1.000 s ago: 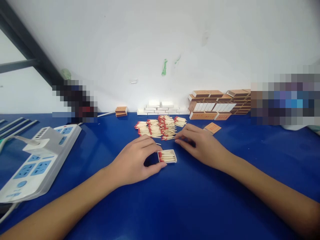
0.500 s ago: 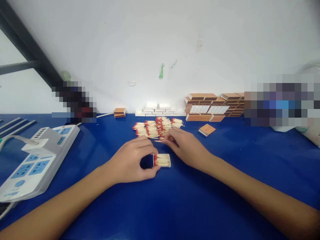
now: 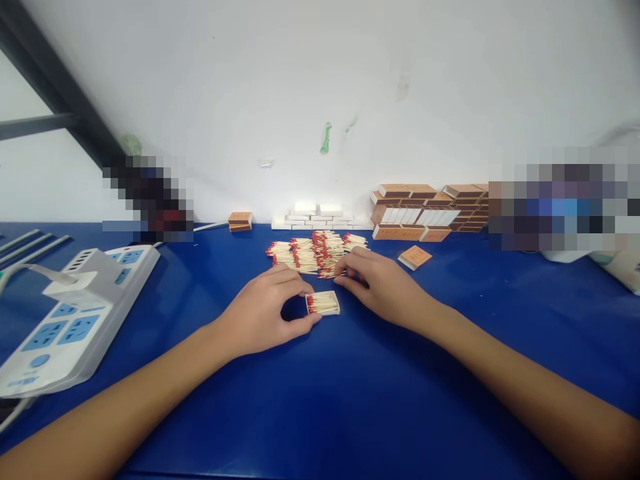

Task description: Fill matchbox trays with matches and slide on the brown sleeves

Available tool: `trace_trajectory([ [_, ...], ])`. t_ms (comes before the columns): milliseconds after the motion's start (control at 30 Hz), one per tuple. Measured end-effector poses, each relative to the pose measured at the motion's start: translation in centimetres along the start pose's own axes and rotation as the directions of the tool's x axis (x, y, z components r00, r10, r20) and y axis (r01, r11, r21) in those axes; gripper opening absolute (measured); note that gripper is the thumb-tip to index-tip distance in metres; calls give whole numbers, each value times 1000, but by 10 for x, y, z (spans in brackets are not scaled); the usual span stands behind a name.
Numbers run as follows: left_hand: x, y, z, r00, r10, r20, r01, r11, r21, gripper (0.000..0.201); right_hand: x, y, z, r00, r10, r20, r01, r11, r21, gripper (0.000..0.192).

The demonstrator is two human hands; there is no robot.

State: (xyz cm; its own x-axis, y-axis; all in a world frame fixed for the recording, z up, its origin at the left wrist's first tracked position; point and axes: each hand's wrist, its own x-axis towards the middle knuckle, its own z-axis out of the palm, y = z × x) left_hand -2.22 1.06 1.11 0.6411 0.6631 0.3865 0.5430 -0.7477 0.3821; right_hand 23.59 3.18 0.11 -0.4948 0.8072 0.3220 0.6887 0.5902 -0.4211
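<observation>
Blue tabletop [image 3: 350,400] fills the lower half of the frame, with a plain white wall [image 3: 300,80] behind it. Dead centre sits a small open matchbox tray [image 3: 323,303], full of matches with their red heads pointing to the left. The left hand [image 3: 265,313] comes in from the lower left and pinches the tray's left end, thumb on the near side and fingers curled over the far side, so it's closed around that end of the tray. The right hand [image 3: 383,287] reaches in from the lower right; its fingertips are drawn narrow and rest at the near edge of the loose match pile [image 3: 315,253], just above the tray. Can't really tell whether it has a match pinched or not.

Further back along the wall, middle of the frame, there's a low row of white inner trays [image 3: 315,217], and to the right of that a stack of orange-brown matchbox sleeves [image 3: 425,210]. One sleeve [image 3: 415,257] lies by itself just right of the right hand, and a pair of closed boxes [image 3: 241,221] sits left of the white trays. Over at the left edge is a big white power strip [image 3: 65,320] with blue sockets.
</observation>
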Motion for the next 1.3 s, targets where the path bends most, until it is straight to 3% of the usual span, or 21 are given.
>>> trace_trajectory([
  [400,0,1,0,1000,-2,-1,2,1000,-4,20,5,8,9,999,36,7,-36,999,-23,8],
  [900,0,0,0,1000,-20,8,20,1000,12,21,4,10,-2,991,71,113,-61,994,-90,10],
  [1100,1,0,0,999,-32,-3,32,999,23,21,-5,-5,-22,1000,-5,27,7,996,-92,11],
  [1300,0,2,1,1000,-21,1,21,1000,5,22,-16,-28,-12,985,-70,157,79,995,-53,8],
])
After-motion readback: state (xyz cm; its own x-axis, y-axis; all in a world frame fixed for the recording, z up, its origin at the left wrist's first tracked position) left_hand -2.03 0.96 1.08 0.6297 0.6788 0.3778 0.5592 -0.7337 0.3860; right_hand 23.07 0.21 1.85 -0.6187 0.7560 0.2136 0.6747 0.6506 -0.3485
